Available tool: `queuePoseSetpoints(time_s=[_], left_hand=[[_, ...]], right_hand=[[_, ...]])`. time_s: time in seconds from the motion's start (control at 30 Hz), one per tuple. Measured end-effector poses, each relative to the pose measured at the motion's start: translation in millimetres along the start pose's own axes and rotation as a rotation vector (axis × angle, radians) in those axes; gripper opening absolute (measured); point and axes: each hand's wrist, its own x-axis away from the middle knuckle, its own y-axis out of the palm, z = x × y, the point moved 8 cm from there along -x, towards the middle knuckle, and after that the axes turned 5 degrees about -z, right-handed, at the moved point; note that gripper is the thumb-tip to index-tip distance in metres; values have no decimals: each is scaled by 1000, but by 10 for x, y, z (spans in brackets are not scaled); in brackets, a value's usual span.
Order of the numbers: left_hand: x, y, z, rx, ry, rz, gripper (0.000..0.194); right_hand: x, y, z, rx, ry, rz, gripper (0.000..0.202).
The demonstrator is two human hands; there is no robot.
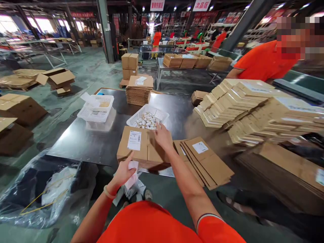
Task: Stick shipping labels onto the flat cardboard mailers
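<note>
A cardboard box point(140, 152) with a white label point(134, 140) lies at the table's front edge. My left hand point(124, 172) is at its near left side, fingers closed around a whitish slip of paper point(132, 166); the index finger points toward the box. My right hand point(163, 135) reaches over the box's right part, its fingers stretched out to the near rim of a white plastic basket point(162, 116). Inside that basket lie many small white and gold pieces point(146, 120), too small to name. The right fingertips are close to these pieces; whether they touch is unclear.
Flattened cartons point(207, 162) lie right of the box. Stacked carton sheets point(139, 89) and white baskets point(98, 109) stand farther back on the metal table point(73, 138). Tall piles of boxes point(240, 104) rise at right, beside a co-worker point(260, 60). A plastic-lined bin point(32, 189) sits lower left.
</note>
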Motion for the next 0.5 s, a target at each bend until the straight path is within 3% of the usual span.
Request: queuePoseSetpoints(time_s=[0.1, 0.17, 0.23, 0.37, 0.5], left_hand=[[-52, 7, 29, -245, -35, 29, 74], [-53, 6, 41, -346, -38, 46, 74], [-45, 5, 52, -412, -32, 44, 74], [-49, -54, 86, -471, -19, 63, 75], [-72, -110, 101, -366, 34, 50, 69]], right_hand=[[357, -124, 742, 21, 243, -7, 40], [568, -45, 935, 12, 304, -77, 33], [679, 1, 936, -17, 322, -72, 28], [674, -68, 772, -152, 345, 86, 31], [611, -28, 911, -610, 342, 162, 43]])
